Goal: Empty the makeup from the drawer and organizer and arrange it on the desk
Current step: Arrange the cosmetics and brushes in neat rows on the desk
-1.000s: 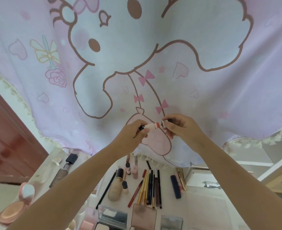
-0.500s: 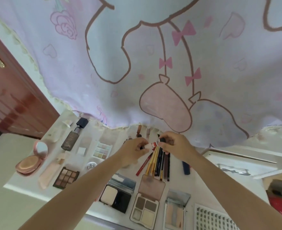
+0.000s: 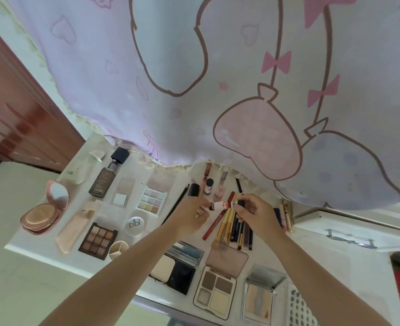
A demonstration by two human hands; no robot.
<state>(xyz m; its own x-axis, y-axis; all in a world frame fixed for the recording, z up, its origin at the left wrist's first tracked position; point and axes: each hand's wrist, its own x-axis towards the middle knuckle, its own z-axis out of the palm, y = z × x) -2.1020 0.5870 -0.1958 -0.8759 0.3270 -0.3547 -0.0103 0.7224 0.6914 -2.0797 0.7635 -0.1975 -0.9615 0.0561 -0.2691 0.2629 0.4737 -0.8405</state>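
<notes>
A small white-and-red makeup tube [image 3: 221, 205] hangs level just above the white desk [image 3: 29, 245]. My left hand [image 3: 192, 214] pinches its dark left end and my right hand [image 3: 253, 214] pinches its black cap end. Under the hands lies a row of several makeup pencils [image 3: 229, 228]. Behind them stand small bottles [image 3: 208, 186]. Open eyeshadow palettes [image 3: 153, 200] [image 3: 98, 240], a pink round compact [image 3: 42, 214], a dark foundation bottle [image 3: 104, 178] and open powder cases [image 3: 215, 290] are spread over the desk.
A pink cartoon-print curtain [image 3: 217, 78] hangs over the desk's back edge. A brown wooden door [image 3: 13, 123] stands at the left. To the right sits a white surface with a metal handle [image 3: 349, 238], and a white perforated organizer [image 3: 300, 307] lies at the front right.
Both hands came down with the tube from in front of the curtain to just above the pencil row. My view tilted downward, showing more of the desk.
</notes>
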